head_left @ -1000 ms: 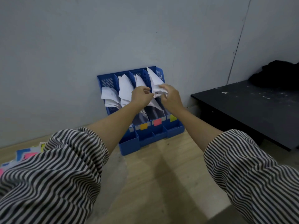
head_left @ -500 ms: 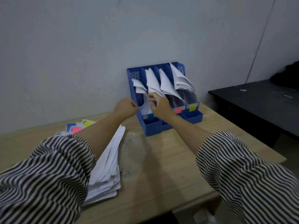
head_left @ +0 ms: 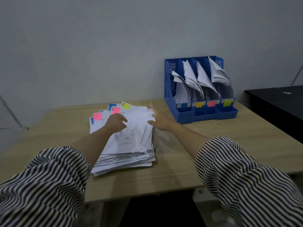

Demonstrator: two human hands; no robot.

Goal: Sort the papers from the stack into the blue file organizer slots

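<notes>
1. Wood is what the big table [head_left: 246, 145] is made of, and everything sits on it.
2. The blue file organizer [head_left: 170, 89] stands at the far right of the table, against the wall. It has four slots, and all four already have papers leaning in them.
3. The stack [head_left: 127, 154] of white papers lies flat to the left of the organizer, well apart from it. Its long side runs from near to far. Pink, yellow and blue sticky tabs poke out at its far end.
4. The left hand [head_left: 115, 122] is on top of the stack, near the far end, fingers curled down on the top sheet. I cannot tell if it has pinched a sheet yet.
5. The right hand [head_left: 159, 122] is at the stack's right edge, fingers spread apart, holding nothing.
6. I think the next sheet must travel right and far to reach a slot. The right hand is nearer the organizer.
</notes>
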